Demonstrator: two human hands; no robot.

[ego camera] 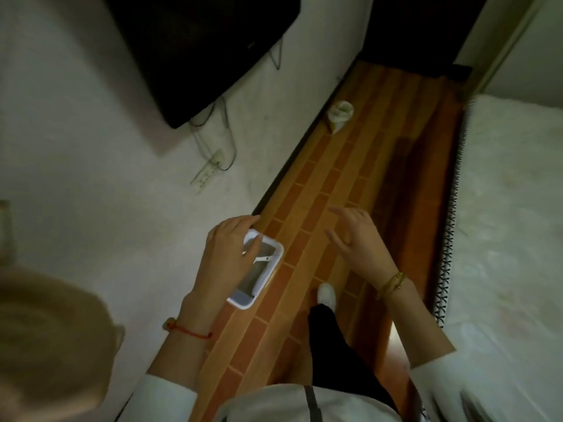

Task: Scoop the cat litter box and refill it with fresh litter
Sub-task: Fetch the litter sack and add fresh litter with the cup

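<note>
The white litter box sat on the floor against the wall. The left hand reached over its far rim, fingers curled on the edge. The right hand hovered beside the box, fingers spread, empty.

This is a bedroom in a home. A bed with a white fleecy cover and a stitched edge runs along a narrow strip of wood-pattern floor, and a dark flat-screen television hangs on the white wall opposite. Cables drop from the television to a white power strip fixed on the wall.
</note>
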